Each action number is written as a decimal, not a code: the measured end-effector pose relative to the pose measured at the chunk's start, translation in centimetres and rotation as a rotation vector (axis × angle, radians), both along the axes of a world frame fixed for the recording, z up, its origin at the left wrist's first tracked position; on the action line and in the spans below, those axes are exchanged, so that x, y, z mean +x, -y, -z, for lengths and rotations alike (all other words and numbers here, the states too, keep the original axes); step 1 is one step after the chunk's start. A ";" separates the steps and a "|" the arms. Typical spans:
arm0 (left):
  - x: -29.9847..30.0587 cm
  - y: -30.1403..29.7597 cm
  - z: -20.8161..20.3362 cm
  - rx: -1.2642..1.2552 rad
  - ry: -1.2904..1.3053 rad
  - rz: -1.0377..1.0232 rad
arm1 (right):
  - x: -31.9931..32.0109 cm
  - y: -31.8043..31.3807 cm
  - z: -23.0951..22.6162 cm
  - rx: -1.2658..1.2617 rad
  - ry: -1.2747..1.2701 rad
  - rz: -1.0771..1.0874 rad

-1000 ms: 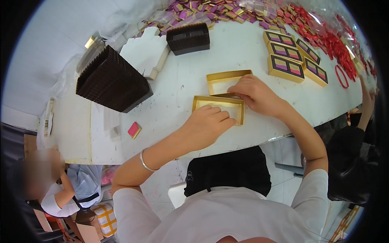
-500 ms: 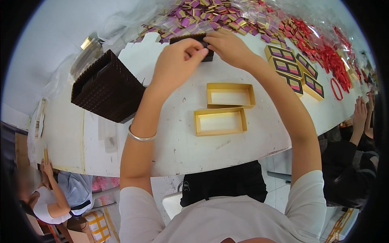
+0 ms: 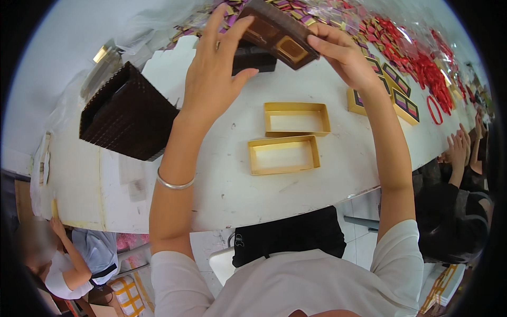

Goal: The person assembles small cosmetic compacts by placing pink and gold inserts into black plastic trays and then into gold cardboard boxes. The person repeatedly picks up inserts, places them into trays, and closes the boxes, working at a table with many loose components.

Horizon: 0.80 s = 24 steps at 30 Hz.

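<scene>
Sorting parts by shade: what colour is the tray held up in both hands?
Dark brown tray, seen in the head view.

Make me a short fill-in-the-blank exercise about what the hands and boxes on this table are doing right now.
1. Both hands hold up a dark brown ____ with square pockets.
2. Two open gold boxes on the white table are ____ inside.
3. The left hand's wrist wears a silver ____.

Missing words: tray; empty; bangle
</scene>
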<state>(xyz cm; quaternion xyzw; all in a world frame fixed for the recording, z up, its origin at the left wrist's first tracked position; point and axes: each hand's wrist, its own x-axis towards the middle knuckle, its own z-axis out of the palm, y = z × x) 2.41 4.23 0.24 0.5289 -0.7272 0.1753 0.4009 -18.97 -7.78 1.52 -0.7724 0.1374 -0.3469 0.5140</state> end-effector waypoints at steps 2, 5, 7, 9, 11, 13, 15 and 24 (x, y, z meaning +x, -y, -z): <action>-1.5 -0.7 -0.6 0.129 -0.068 0.133 | -2.4 -0.8 0.1 0.343 0.000 -0.124; -3.1 -1.3 -0.7 0.263 -0.213 0.295 | -4.3 -1.0 1.0 0.525 -0.093 -0.186; -3.6 -1.3 -0.3 0.333 -0.270 0.361 | -5.5 -0.3 2.7 0.586 -0.136 -0.236; -3.9 -1.6 -0.4 0.546 -0.324 0.295 | -5.4 -1.2 2.3 0.576 -0.186 -0.161; -3.9 -1.3 0.2 0.687 -0.329 0.191 | -5.6 -2.1 2.4 0.354 -0.193 -0.111; -3.5 -1.0 0.8 0.828 -0.427 0.211 | -5.9 -2.8 2.4 0.035 -0.215 -0.085; -3.0 -0.7 1.6 0.922 -0.469 0.292 | -6.0 -3.4 1.9 -0.172 -0.291 -0.061; -2.4 -0.8 3.7 0.912 -0.142 0.464 | -6.5 -3.7 1.4 -0.320 -0.579 -0.016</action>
